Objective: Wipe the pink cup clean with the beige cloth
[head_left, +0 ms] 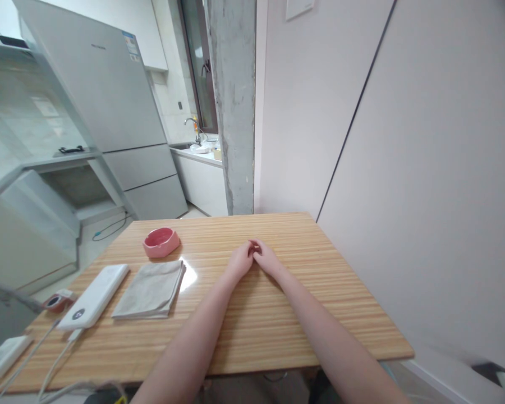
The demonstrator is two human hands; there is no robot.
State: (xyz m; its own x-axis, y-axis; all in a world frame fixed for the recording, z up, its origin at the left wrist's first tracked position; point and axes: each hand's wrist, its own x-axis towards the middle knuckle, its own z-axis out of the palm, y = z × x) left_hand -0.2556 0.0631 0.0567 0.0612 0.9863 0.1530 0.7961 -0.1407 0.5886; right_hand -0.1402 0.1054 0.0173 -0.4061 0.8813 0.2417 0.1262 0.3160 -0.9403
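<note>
Both hands over the wooden table (320,269), right of its middle: left hand (240,260), right hand (267,260), touching each other at the fingers. Fingers curled inward, not spread; can't tell if anything is pinched between them. A strip of bare wood lies between hands and far edge; more wood runs from the right hand to the right edge, with a pale wall panel (404,168) beyond it. Forearms cross the near edge. Nearest thing is the folded grey cloth (150,289), flat, left of the left hand, apart from it. Pink dish (162,248) sits upright just behind the cloth. Left of the cloth: white power bank (96,297) with a cable (58,359) at its near end, a small reddish roll (58,301) beside it, white block (5,357) at the near-left corner. Those crowd the left side. Tabletop is striped light grain, glare patch by the cloth. Behind: grey fridge (95,84), faucet (192,120) at a sink, raw concrete pillar (238,112).
</note>
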